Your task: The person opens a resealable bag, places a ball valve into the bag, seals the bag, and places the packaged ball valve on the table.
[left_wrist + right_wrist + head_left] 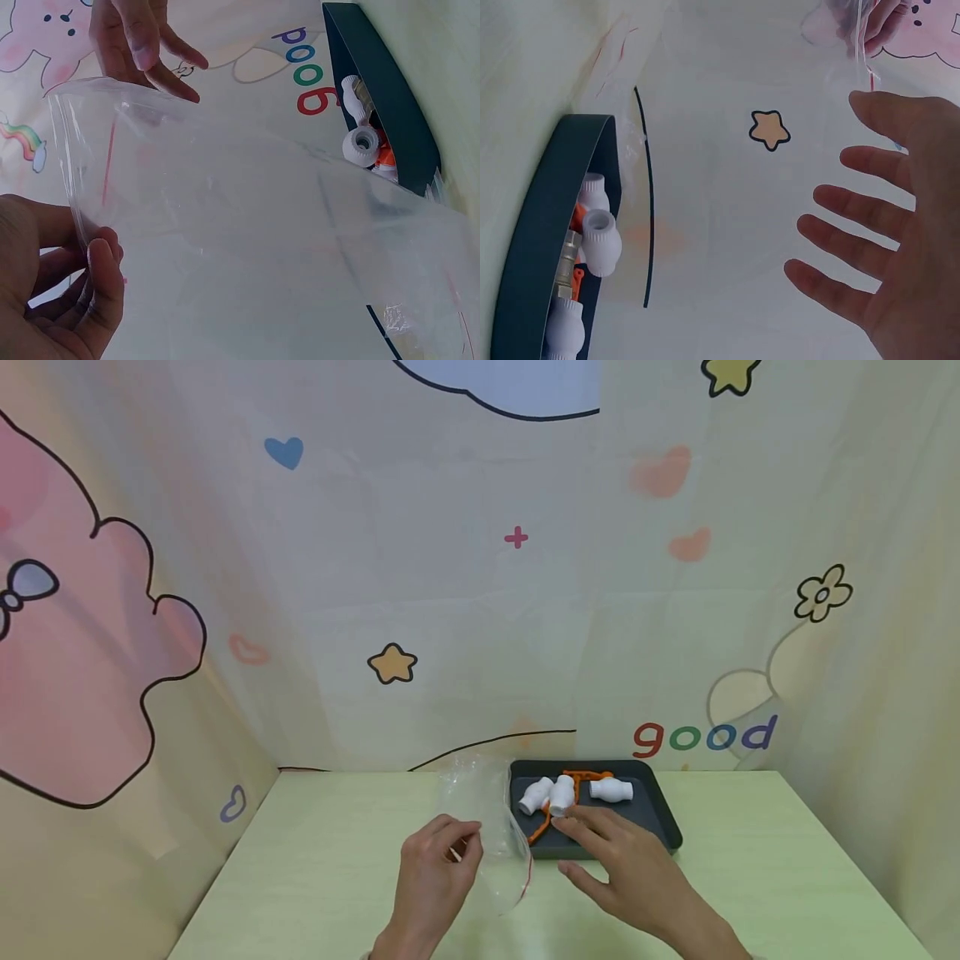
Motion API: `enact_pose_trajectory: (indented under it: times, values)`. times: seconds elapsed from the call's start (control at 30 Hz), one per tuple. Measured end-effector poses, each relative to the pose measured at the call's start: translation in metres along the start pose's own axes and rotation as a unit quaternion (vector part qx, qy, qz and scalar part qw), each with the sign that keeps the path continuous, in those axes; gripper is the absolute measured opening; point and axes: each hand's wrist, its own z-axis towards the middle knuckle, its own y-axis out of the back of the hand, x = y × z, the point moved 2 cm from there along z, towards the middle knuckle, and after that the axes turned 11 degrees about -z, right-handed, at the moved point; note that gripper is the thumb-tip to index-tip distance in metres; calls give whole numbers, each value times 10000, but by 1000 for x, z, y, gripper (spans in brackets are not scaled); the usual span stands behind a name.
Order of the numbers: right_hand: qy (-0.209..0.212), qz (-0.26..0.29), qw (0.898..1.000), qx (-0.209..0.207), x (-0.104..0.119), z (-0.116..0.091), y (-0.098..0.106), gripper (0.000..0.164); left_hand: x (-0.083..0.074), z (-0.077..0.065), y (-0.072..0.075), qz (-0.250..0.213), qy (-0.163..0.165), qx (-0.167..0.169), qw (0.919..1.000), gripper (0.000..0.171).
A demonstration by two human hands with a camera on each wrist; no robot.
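My left hand (438, 877) pinches the edge of a clear plastic bag (217, 217), its thumb and fingertips together at the film. Thin red lines run near the bag's ends. My right hand (633, 868) hovers over the front of the dark tray (667, 839), fingers spread and holding nothing. In that tray lie several white plastic fittings, among them one at the right (611, 789) and one in the middle (562, 796), together with orange handles (588, 775). A metal fitting (567, 259) shows between the white ones in the right wrist view.
The tray stands at the back of a pale green table (300, 877), against a printed curtain (465, 568). The bag hangs just left of the tray and overlaps its left edge in the head view.
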Motion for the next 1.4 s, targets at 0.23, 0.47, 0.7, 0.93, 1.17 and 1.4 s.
enact_pose_trajectory:
  times: [0.23,0.47,0.7,0.93,1.17,1.4]
  values:
    - [340,-222,9963,754,-12,-2,1,63,2,0,1,-63,123,18,9999,19]
    - [180,-56,9884,1510,-18,-1,-1,74,2,-1,0,-96,460,194,9987,17]
    - [189,-139,9841,1763,-32,5,-10,74,3,-2,-1,-59,432,231,9988,16]
    - [231,-98,9780,2071,-41,8,-17,73,2,-3,-1,-67,487,317,9983,16]
    - [231,-93,9729,2298,-54,8,-21,79,2,-3,0,-23,373,282,9989,16]
    - [12,-4,9664,2570,-72,3,-30,83,2,-4,-1,2,356,303,9989,16]
